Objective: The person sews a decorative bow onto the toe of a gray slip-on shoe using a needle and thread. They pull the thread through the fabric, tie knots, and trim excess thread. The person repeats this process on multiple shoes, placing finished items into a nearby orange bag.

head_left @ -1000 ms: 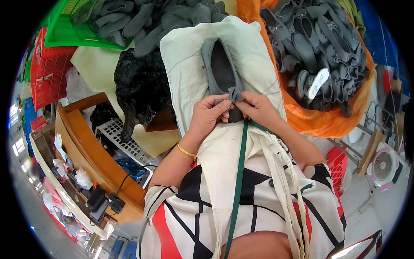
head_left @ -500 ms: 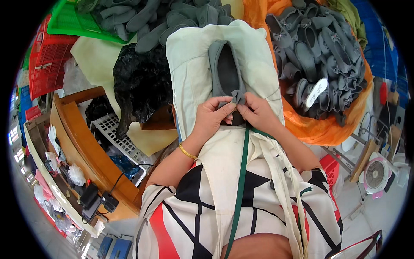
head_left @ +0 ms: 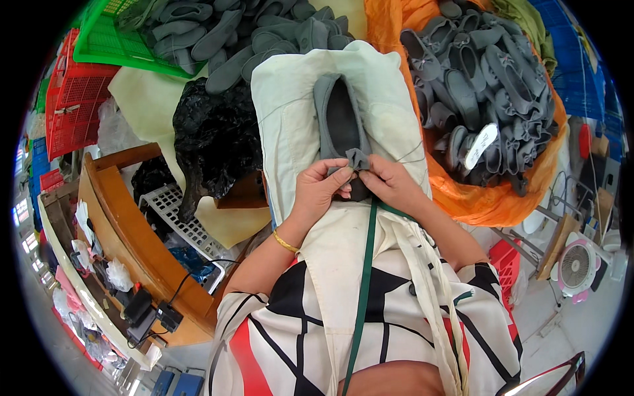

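Note:
A grey slip-on shoe (head_left: 341, 115) lies with its opening upward and its toe toward me. It rests on a padded white cloth cushion (head_left: 389, 86) at my lap. A small grey fabric bow (head_left: 357, 158) sits at the toe end of the opening. My left hand (head_left: 322, 188) pinches the bow's near left side between thumb and forefinger. From the right, my right hand (head_left: 391, 186) pinches the same bow, its fingertips nearly meeting the left thumb. Between them my fingers hide the bow's underside and most of the toe. No needle or thread can be made out there.
To the right, an orange sack (head_left: 462, 204) bulges with grey bow-trimmed shoes and a white insole (head_left: 481, 146). More grey shoes (head_left: 264, 39) pile up ahead beside a green crate (head_left: 109, 43). A black plastic bag (head_left: 214, 132) and a wooden drawer-like frame (head_left: 142, 254) flank my left.
The cushion, shoe and both hands sit slightly lower in the picture, and the surroundings have shifted a little with the view. Both hands keep their pinch at the bow.

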A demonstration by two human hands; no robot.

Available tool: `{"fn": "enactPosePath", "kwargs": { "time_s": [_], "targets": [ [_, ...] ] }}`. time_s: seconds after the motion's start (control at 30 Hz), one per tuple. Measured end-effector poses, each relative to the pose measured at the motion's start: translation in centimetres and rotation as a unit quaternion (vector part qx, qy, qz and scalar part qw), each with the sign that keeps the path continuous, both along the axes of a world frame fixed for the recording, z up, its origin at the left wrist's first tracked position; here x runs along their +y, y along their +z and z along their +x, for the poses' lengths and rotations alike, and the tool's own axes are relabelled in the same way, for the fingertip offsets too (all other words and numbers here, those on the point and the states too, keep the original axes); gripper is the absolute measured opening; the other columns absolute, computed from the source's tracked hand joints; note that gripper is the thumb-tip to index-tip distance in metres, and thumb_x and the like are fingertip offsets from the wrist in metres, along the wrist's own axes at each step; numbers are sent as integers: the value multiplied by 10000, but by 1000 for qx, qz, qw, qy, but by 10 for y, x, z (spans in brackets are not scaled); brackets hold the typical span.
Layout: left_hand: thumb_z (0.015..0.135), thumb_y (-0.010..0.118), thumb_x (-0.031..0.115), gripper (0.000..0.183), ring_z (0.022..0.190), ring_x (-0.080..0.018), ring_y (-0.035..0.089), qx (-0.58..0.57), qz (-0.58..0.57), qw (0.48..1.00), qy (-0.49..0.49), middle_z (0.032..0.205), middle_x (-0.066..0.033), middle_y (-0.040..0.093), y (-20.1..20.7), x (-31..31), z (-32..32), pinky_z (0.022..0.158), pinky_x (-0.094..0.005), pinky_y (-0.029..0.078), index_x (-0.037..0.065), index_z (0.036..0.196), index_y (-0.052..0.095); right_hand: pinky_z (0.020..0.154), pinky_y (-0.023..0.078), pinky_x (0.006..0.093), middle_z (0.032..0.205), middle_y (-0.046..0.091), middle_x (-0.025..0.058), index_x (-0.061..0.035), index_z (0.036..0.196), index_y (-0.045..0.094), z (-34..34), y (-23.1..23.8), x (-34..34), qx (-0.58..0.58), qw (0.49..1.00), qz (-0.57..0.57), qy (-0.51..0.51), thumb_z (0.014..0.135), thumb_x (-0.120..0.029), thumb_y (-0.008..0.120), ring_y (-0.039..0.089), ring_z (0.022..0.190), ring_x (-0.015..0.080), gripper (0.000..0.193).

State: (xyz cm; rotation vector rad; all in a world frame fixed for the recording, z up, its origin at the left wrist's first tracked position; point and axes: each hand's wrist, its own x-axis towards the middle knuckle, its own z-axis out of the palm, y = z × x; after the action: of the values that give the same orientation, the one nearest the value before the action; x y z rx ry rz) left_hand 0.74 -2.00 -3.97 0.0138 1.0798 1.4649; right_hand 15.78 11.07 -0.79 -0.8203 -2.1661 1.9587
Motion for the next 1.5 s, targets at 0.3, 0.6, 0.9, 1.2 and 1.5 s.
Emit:
{"fn": "enactPosePath", "kwargs": {
  "time_s": [0.3, 0.6, 0.9, 1.2, 1.5],
  "targets": [
    [905, 695, 89, 212, 623, -104, 622, 98, -83, 987, -94, 766, -63, 670, 23, 10, -3, 559, -236, 521, -31, 1078, 668, 623, 450, 232, 843, 588, 12, -38, 1299, 422, -1, -13, 0, 45, 980, -189, -48, 928, -72, 585, 543, 678, 64, 406],
    [954, 624, 67, 142, 629, -60, 589, 179, 1, 978, -109, 779, -20, 650, 9, 6, 4, 576, -202, 506, -5, 1074, 644, 636, 482, 362, 771, 652, 134, -53, 1142, 565, -4, 10, 8, 20, 999, -31, -21, 908, -306, 622, 627, 658, 256, 350],
    [940, 669, 111, 201, 650, -50, 532, 250, 7, 964, -95, 820, -12, 632, 15, 6, 8, 568, -197, 448, -11, 1095, 635, 625, 500, 376, 766, 569, 56, -105, 833, 643, 0, 17, 10, 97, 944, 311, -58, 849, -284, 663, 610, 763, 254, 181],
    [919, 697, 96, 187, 608, -48, 518, 320, 19, 941, -106, 764, 7, 630, 3, 0, 9, 567, -193, 420, -22, 1059, 656, 567, 494, 387, 713, 545, 47, -97, 698, 572, -12, 19, 7, 234, 860, 443, -93, 786, -204, 652, 583, 731, 275, 161],
    [920, 695, 95, 196, 600, -18, 457, 291, -4, 952, -100, 796, 30, 603, 25, 3, 15, 536, -168, 362, 0, 1087, 657, 520, 501, 241, 772, 630, 29, -68, 987, 501, 0, 36, 28, 161, 920, -339, -110, 1026, -309, 509, 631, 620, 111, 243]
  ]
}}
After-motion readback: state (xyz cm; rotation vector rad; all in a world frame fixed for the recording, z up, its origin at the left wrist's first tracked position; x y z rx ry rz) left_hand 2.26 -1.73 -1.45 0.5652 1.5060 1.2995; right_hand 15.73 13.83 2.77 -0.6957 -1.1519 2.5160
